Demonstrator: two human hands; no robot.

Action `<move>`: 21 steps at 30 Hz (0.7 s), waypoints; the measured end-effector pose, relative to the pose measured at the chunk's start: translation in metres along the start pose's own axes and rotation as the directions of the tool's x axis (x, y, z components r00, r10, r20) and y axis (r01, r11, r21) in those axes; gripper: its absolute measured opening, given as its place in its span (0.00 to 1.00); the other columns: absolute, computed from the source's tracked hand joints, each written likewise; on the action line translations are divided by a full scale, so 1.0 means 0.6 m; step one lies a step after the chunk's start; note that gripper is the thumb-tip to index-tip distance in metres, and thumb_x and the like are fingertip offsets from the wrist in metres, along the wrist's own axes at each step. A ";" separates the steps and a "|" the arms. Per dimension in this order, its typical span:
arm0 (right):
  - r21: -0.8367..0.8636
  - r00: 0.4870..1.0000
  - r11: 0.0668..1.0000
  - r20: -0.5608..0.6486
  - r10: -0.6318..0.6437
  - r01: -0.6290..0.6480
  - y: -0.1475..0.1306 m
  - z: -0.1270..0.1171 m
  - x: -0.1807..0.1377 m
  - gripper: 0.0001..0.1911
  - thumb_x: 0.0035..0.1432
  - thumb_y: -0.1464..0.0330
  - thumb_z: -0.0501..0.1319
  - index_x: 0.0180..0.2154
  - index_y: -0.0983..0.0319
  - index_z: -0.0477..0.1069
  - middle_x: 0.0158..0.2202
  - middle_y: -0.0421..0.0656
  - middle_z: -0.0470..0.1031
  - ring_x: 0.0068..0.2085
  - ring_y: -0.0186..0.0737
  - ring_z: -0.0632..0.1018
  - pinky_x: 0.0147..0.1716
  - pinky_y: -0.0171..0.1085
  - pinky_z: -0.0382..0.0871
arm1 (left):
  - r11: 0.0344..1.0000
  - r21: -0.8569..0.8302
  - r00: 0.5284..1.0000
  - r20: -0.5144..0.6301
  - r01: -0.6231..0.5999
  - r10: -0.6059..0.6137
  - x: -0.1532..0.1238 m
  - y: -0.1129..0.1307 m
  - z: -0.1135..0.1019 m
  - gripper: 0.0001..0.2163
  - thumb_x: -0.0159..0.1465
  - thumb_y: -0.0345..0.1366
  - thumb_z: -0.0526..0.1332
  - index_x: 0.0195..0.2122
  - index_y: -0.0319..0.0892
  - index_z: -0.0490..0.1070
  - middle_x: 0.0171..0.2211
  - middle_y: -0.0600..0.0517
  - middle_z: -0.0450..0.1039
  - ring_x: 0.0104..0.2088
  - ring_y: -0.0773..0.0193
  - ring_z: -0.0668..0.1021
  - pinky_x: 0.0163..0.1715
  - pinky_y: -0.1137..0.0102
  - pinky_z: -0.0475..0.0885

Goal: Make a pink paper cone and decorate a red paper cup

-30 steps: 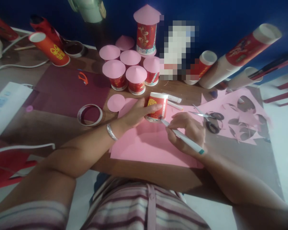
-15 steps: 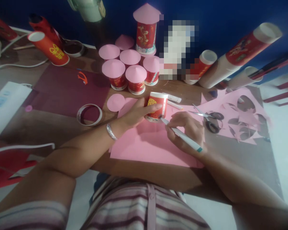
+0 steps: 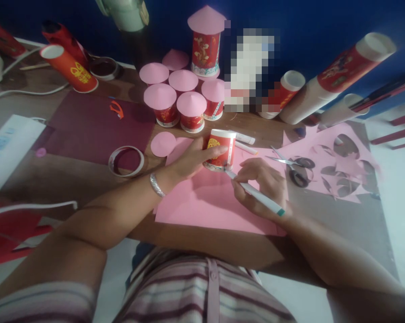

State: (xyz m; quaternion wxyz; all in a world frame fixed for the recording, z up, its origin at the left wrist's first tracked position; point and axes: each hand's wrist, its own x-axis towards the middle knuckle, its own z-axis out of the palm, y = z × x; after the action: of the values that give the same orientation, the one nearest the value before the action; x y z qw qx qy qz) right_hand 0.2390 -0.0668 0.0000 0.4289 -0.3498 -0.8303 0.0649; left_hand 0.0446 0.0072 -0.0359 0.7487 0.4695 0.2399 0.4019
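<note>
My left hand (image 3: pixel 192 158) is wrapped round a short red paper cup (image 3: pixel 222 149) that stands upside down on a pink paper sheet (image 3: pixel 209 202). My right hand (image 3: pixel 263 184) pinches a white pen (image 3: pixel 256 194) with a teal end. The pen's tip touches the paper at the cup's lower right rim. A silver bangle sits on my left wrist.
Several red cups with pink cone lids (image 3: pixel 182 96) stand behind, with a taller lidded tube (image 3: pixel 205 42). A pink disc (image 3: pixel 163 143), tape roll (image 3: pixel 126 160), scissors (image 3: pixel 292 167), cut pink scraps (image 3: pixel 340 161), glue stick (image 3: pixel 244 138) and lying tubes (image 3: pixel 337 74) surround the sheet. Maroon paper (image 3: pixel 94 125) lies at left.
The pen tip has crept slightly left along the cup's base. The left hand and cup have stayed put.
</note>
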 end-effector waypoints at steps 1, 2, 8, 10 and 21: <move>0.002 1.000 1.000 0.002 0.001 -0.001 0.000 0.000 0.000 0.10 0.56 0.77 0.65 0.35 0.56 0.70 0.26 0.37 0.77 0.31 0.42 0.81 0.37 0.46 0.82 | 1.000 0.000 1.000 0.002 0.000 0.000 0.000 0.000 0.000 0.14 0.63 0.44 0.71 0.43 0.41 0.75 0.37 0.50 0.77 0.36 0.66 0.79 0.35 0.72 0.75; 0.005 1.000 1.000 0.004 0.005 -0.005 0.000 0.000 -0.001 0.10 0.56 0.76 0.65 0.35 0.56 0.70 0.26 0.37 0.77 0.31 0.42 0.81 0.37 0.46 0.82 | 1.000 -0.001 1.000 0.004 -0.002 0.002 0.000 0.000 0.000 0.14 0.63 0.44 0.71 0.43 0.41 0.75 0.37 0.51 0.77 0.35 0.66 0.79 0.35 0.72 0.75; 0.014 0.999 0.999 0.022 0.039 -0.039 -0.001 -0.002 -0.001 0.09 0.57 0.75 0.65 0.34 0.56 0.69 0.25 0.37 0.75 0.32 0.42 0.81 0.37 0.45 0.82 | 1.000 -0.001 1.000 -0.003 -0.006 0.006 0.000 0.000 0.000 0.13 0.63 0.42 0.71 0.44 0.41 0.75 0.36 0.53 0.76 0.34 0.68 0.78 0.34 0.73 0.74; 0.016 0.999 0.999 0.017 0.034 -0.035 -0.001 -0.001 0.000 0.09 0.56 0.76 0.66 0.34 0.56 0.69 0.24 0.37 0.75 0.31 0.42 0.81 0.37 0.45 0.82 | 1.000 0.003 1.000 -0.011 -0.002 0.002 0.000 0.000 0.000 0.14 0.62 0.43 0.72 0.44 0.42 0.75 0.36 0.52 0.77 0.34 0.68 0.78 0.34 0.73 0.74; 0.034 0.998 0.998 -0.032 0.060 -0.059 0.002 0.002 -0.004 0.10 0.57 0.75 0.66 0.35 0.56 0.70 0.26 0.38 0.76 0.34 0.43 0.82 0.34 0.43 0.80 | 1.000 0.022 1.000 0.008 0.012 -0.012 -0.001 0.003 0.001 0.15 0.63 0.46 0.70 0.42 0.41 0.75 0.36 0.50 0.78 0.36 0.64 0.80 0.36 0.71 0.76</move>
State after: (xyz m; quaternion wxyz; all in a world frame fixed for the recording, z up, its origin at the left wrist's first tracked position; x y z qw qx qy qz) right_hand 0.2396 -0.0672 -0.0026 0.4463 -0.3682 -0.8111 0.0857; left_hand 0.0440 0.0071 -0.0338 0.7468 0.4781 0.2441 0.3926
